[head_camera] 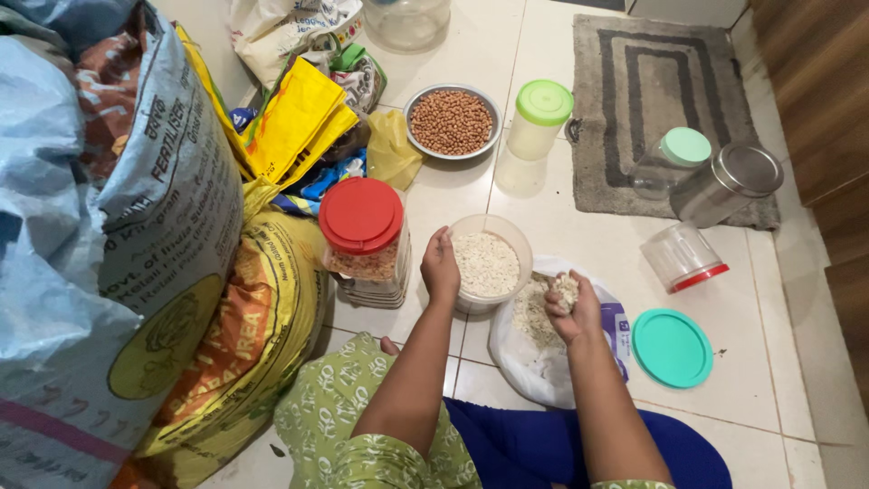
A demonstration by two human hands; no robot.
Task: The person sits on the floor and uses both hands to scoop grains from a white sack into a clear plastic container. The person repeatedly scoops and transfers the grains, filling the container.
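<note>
- On the tiled floor, the round clear tub (489, 264) of white flakes stood just right of the red-lidded jar (364, 237).
- Left hand (440, 269) gripped the tub's near-left rim, fingers curled.
- Right hand (572, 310), fist closed on a handful of flakes, hovered over the white plastic bag (534, 358) just right of the tub.
- Teal lid (672, 348) lay right of the bag.

Grey sack (136, 208) — yellow sack (244, 335) beneath

Single head-worn view, looking steeply down from above a seated person onto a tiled floor (724, 380), close enough that both forearms fill the lower middle. Faces forward past the knees toward a grey mat (661, 81) at top. Far wall probably just beyond the top edge; no second view.
</note>
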